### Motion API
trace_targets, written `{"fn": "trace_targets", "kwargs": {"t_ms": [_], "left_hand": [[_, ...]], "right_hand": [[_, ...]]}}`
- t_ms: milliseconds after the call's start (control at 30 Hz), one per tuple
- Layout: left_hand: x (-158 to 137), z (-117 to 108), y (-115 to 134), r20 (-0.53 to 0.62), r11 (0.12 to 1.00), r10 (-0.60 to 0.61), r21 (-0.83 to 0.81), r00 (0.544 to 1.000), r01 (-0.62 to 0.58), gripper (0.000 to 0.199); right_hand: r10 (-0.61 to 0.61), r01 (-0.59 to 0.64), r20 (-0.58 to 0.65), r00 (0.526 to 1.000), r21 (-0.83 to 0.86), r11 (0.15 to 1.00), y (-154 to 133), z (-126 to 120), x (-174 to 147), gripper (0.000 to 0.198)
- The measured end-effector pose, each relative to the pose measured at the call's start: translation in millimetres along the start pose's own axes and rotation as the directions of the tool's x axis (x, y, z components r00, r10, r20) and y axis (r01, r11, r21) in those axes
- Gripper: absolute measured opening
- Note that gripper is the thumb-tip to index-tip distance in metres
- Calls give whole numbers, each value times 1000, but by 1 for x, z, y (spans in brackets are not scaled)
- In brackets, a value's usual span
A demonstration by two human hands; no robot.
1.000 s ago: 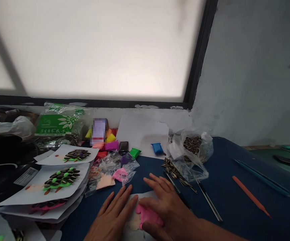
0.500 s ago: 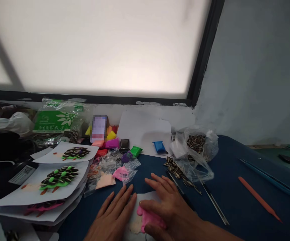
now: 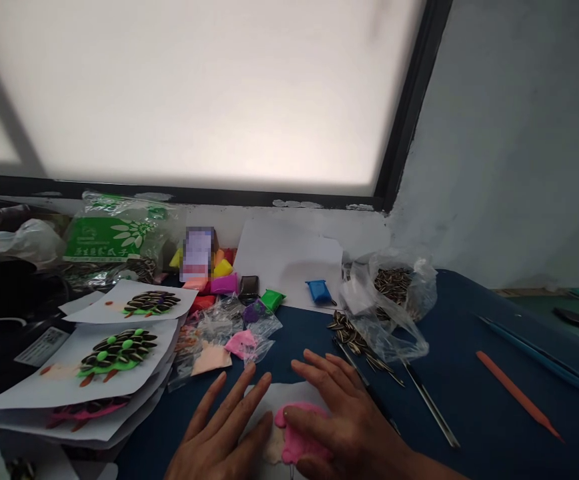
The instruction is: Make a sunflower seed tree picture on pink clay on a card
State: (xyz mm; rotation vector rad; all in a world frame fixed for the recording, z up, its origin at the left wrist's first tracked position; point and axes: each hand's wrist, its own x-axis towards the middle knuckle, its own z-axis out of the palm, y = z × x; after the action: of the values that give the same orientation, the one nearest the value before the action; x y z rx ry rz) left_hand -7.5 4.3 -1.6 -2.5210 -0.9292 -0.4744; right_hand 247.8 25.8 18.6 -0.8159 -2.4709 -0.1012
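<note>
A flattened patch of pink clay (image 3: 299,443) lies on a white sheet of paper (image 3: 282,397) at the bottom middle, with a beige clay patch (image 3: 272,448) against its left side. My right hand (image 3: 344,420) is over the pink clay, its index fingertip pressing the upper left edge and its thumb near the lower edge. The other fingers are stretched forward above the paper. My left hand (image 3: 224,433) rests along the paper's left side with fingers spread, the thumb beside the beige patch. It holds nothing.
Paper sheets with seed-covered clay hedgehogs (image 3: 117,353) are stacked at left. Clay packets (image 3: 224,283) and opened wrappers (image 3: 219,327) lie behind my hands. Sunflower seeds (image 3: 354,337) spill from a plastic bag (image 3: 404,293). Tweezers (image 3: 432,403) and an orange clay tool (image 3: 514,393) lie at right.
My left hand's fingers have spread wider and its thumb has come into view beside the beige clay. My right hand has shifted slightly right, uncovering more of the pink clay.
</note>
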Motion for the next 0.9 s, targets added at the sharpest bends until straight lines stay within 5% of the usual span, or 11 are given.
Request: {"fn": "trace_targets", "kwargs": {"t_ms": [167, 300, 600, 900], "left_hand": [[1, 1, 2, -12, 999, -25, -22, 1000, 25, 41], [0, 2, 1, -27, 1000, 1, -16, 1000, -1, 47], [2, 4, 2, 25, 1000, 4, 2, 1000, -4, 55], [0, 1, -1, 15, 999, 8, -45, 1000, -7, 40]], "right_hand": [[22, -21, -22, 1000, 27, 999, 4, 11, -4, 49], [12, -13, 75, 997, 19, 1000, 3, 7, -3, 46], [5, -5, 17, 1000, 9, 1000, 4, 16, -6, 46], [27, -29, 86, 996, 19, 999, 4, 14, -7, 48]]}}
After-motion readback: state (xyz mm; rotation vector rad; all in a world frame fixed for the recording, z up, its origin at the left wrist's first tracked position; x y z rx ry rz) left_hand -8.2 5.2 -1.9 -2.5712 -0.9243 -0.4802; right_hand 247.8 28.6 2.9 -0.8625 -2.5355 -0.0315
